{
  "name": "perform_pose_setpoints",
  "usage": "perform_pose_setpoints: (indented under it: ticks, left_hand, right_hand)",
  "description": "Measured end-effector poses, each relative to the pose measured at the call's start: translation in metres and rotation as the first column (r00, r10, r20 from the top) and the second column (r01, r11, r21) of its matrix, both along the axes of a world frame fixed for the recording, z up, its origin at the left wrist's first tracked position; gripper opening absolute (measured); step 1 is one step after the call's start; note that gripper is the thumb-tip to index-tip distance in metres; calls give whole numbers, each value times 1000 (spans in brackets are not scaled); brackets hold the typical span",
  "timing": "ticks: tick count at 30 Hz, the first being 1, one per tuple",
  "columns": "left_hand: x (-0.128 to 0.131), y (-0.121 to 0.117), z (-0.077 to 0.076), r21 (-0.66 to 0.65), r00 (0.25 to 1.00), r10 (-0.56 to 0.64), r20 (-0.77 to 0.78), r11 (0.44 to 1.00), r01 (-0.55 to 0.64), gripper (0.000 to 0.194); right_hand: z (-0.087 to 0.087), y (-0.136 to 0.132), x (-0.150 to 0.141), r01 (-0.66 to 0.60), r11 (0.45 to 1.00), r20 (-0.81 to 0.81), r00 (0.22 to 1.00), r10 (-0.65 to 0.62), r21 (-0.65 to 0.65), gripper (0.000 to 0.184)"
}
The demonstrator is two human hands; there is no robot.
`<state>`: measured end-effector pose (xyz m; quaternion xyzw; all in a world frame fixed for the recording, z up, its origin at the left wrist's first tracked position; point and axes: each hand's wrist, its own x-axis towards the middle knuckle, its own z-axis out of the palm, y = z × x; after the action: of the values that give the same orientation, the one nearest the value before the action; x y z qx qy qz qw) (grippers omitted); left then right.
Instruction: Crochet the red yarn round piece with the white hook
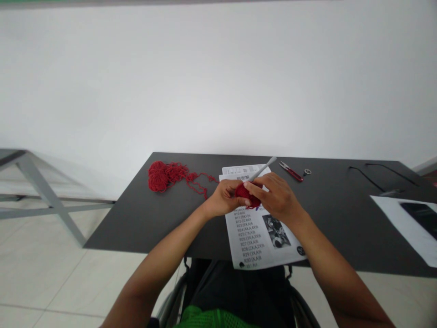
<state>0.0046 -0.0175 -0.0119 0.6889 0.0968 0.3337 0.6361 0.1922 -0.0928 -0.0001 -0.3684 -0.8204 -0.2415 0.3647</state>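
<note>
My left hand (223, 197) is closed on a small red crochet piece (246, 195), its thumb lying across the front. On the piece's other side, my right hand (275, 193) grips a grey-handled crochet hook (262, 169), whose handle slants up and to the right. The hook's tip is hidden at the red stitches. Something small and purple shows below the piece, too small to name. A strand of red yarn (196, 182) runs from the left hand to a loose red yarn ball (158, 176). Under both hands lies a printed pattern sheet (251, 246).
Red-handled thread snips (291, 171) and a small metal ring (307, 171) lie right of the hands. Farther right are eyeglasses (385, 191) and a dark phone (421, 216) on white paper (392, 210). A white wall (218, 82) stands behind the dark table (153, 228).
</note>
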Motion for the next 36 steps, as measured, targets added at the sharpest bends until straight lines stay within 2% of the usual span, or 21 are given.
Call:
perform_pose_setpoints:
  ticks: [13, 19, 36]
  left_hand:
    - [0, -1, 0, -38, 1000, -22, 1, 999, 22, 44]
    - [-1, 1, 0, -30, 999, -46, 10, 998, 46, 38]
    - [0, -1, 0, -136, 996, -87, -22, 987, 83, 44]
  right_hand:
    - [1, -1, 2, 9, 1000, 34, 999, -9, -9, 41]
    - [5, -1, 3, 21, 999, 114, 993, -24, 31, 35]
    - [13, -4, 2, 54, 999, 233, 971, -54, 5, 27]
